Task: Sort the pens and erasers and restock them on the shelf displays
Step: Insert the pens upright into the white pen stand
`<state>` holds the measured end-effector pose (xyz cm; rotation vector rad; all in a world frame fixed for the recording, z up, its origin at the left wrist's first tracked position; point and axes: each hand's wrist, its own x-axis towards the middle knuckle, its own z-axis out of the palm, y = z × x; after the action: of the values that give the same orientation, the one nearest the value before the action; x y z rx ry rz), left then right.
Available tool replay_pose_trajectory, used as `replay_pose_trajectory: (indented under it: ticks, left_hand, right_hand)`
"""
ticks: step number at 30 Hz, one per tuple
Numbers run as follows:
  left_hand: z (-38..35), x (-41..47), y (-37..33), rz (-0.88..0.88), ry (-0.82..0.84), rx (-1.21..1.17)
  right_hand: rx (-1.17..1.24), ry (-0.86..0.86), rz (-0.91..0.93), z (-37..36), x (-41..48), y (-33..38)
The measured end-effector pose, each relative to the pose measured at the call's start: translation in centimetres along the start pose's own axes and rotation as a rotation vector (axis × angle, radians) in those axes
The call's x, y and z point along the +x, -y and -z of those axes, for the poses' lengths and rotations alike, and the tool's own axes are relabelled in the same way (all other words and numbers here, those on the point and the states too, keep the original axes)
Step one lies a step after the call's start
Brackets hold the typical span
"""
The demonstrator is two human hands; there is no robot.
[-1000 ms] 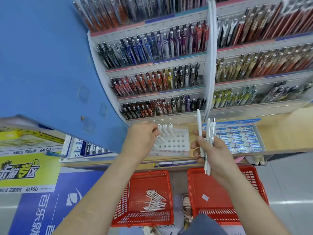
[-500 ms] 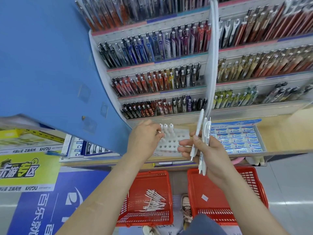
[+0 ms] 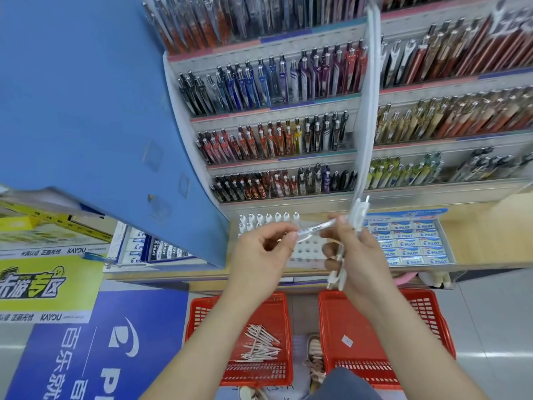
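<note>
My right hand (image 3: 356, 255) grips a small bunch of white pens (image 3: 357, 219) upright, their lower ends poking out below the palm. One white pen (image 3: 317, 227) lies almost level between both hands; my left hand (image 3: 264, 252) pinches its left end with thumb and forefinger. Behind the hands stands a white perforated pen holder (image 3: 305, 251) on the wooden shelf, with a row of white pens (image 3: 268, 218) standing along its back. A tray of Pilot erasers (image 3: 409, 243) sits to the right of it.
Tiered racks of coloured pens (image 3: 274, 140) fill the wall above. A blue panel (image 3: 86, 111) juts in at the left. On the floor stand two red baskets: the left basket (image 3: 207, 313) holds several white pens, the right basket (image 3: 432, 327) a small tag.
My left hand left the pen holder and came back to the right hand. It now pinches one pen that has tipped from upright to nearly level out of the bunch.
</note>
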<state>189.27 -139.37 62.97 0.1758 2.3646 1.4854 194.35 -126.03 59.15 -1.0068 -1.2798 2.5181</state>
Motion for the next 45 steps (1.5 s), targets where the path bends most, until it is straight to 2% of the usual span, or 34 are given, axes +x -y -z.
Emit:
replay_pose_trajectory:
  ticks: [3,8,10,12,15,21,24,32,40,45]
  left_hand:
    - [1.5,0.1,-0.6,-0.007,-0.009,-0.011]
    - [2.5,0.5,-1.6,0.011,-0.017,-0.272]
    - [2.7,1.0,-1.9,0.004,-0.029,-0.279]
    - [3.1,1.5,-2.0,-0.033,-0.070,-0.193]
    - [3.7,2.4,-1.8,-0.152,-0.121,0.064]
    - [2.4,3.6,0.1,-0.367,-0.050,0.453]
    - [1.6,4.4,1.4,-0.394,-0.016,0.571]
    - [0.7,5.4,3.0,-0.380,0.050,0.679]
    - [-0.4,6.2,3.7,-0.294,-0.059,0.656]
    - [-1.3,6.1,4.2,-0.336,-0.041,0.800]
  right_hand:
    - [0.050,-0.037,0.023,1.2,0.8,0.7]
    - [-0.048,0.066,-0.022,1.8,1.0,0.7]
    - [-0.071,0.076,-0.059,1.7,0.9,0.4]
    - [-0.065,0.063,-0.114,1.7,0.9,0.2]
    - [0.007,0.037,-0.166,2.1,0.9,0.2]
    - [0.009,0.037,-0.120,3.1,0.7,0.2]
    - [-0.027,0.058,-0.114,3.1,0.4,0.4]
    - [-0.020,0.047,-0.133,3.2,0.5,0.4]
    - [0.014,0.086,-0.111,2.9,0.4,0.3]
    - [0.066,0.142,-0.129,2.3,0.1,0.5]
